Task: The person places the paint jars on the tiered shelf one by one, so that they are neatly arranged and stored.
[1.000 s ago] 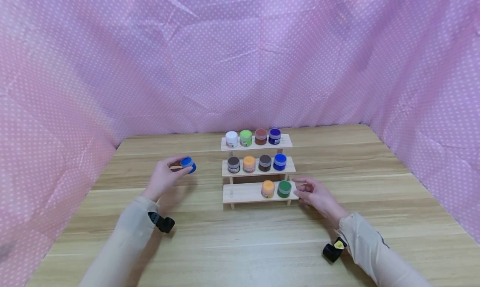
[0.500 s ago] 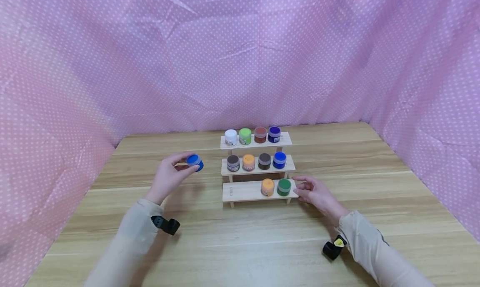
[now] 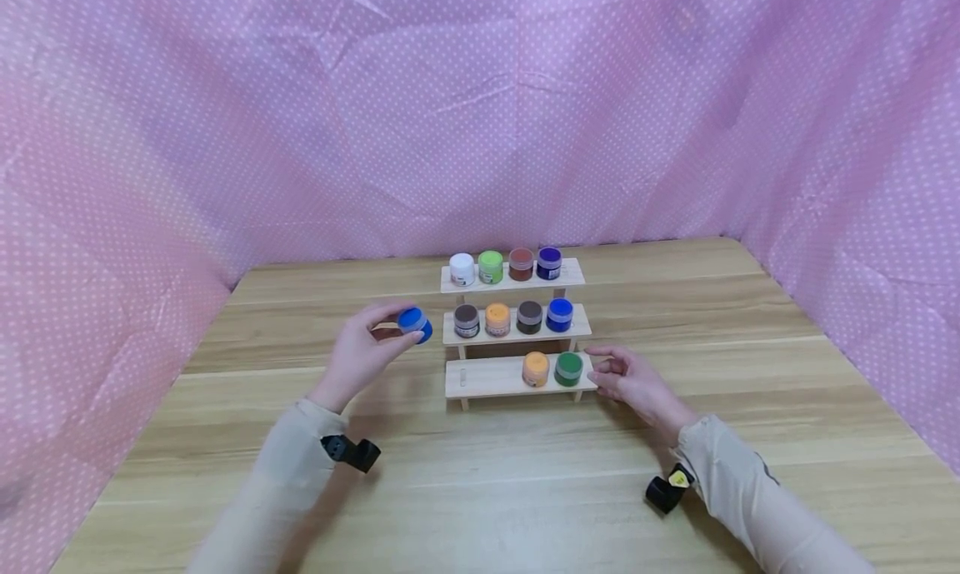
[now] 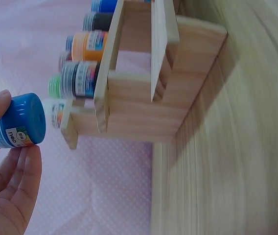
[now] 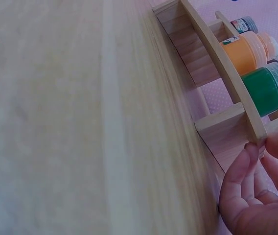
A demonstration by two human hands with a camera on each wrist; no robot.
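My left hand (image 3: pixel 365 351) pinches a small blue paint jar (image 3: pixel 416 325) between thumb and fingers, in the air left of the three-tier wooden display rack (image 3: pixel 487 380). The left wrist view shows this jar (image 4: pixel 24 120) lying sideways in that view, its label partly visible. My right hand (image 3: pixel 634 383) grips the right end of the rack's lowest step, with thumb and fingertips at the board's edge (image 5: pixel 256 128) in the right wrist view. On that step stand an orange jar (image 3: pixel 536 369) and, beside my right hand, a green jar (image 3: pixel 569 369).
The middle step carries dark brown, orange, black-brown and blue jars (image 3: pixel 559 315). On the top step are white (image 3: pixel 462 269), light green, red-brown and dark blue jars. The rack stands on a wood-grain table (image 3: pixel 480 482), with a pink dotted cloth (image 3: pixel 480 124) behind and at the sides.
My left hand has carried the blue paint jar rightward, closer to the rack. My right hand has kept its hold on the lowest step's end.
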